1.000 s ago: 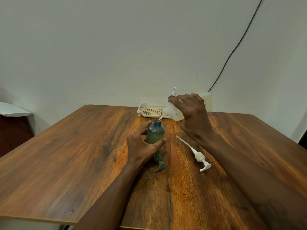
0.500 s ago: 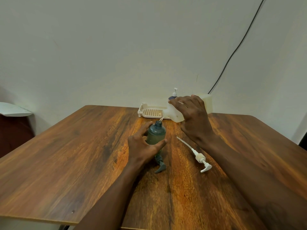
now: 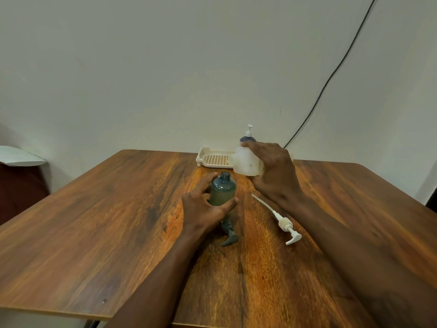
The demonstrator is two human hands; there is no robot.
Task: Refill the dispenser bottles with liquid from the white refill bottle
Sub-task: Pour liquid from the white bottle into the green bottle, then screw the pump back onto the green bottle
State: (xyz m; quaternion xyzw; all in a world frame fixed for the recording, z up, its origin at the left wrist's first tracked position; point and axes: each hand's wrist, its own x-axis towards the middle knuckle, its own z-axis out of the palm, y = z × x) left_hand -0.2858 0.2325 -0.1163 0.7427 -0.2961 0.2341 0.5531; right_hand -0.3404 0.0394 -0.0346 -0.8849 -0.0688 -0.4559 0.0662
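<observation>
A grey-green dispenser bottle point(image 3: 222, 191) stands upright and uncapped mid-table. My left hand point(image 3: 203, 209) grips its body from the near side. The white refill bottle point(image 3: 246, 162) is held just behind and right of it by my right hand point(image 3: 275, 172), tipped with its mouth to the left, no stream showing. A grey pump head point(image 3: 229, 235) lies on the table in front of the open bottle. A white pump with its tube point(image 3: 282, 222) lies to the right. A dark blue dispenser bottle point(image 3: 248, 136) with a white pump stands at the back.
A cream perforated tray point(image 3: 214, 159) sits at the far edge of the wooden table point(image 3: 94, 221), against the wall. A black cable point(image 3: 331, 76) runs down the wall at right. A white object point(image 3: 19, 157) lies off the table at far left.
The refill bottle has lifted back from the grey-green bottle's mouth and the pouring stream has stopped. My left hand stays on the bottle.
</observation>
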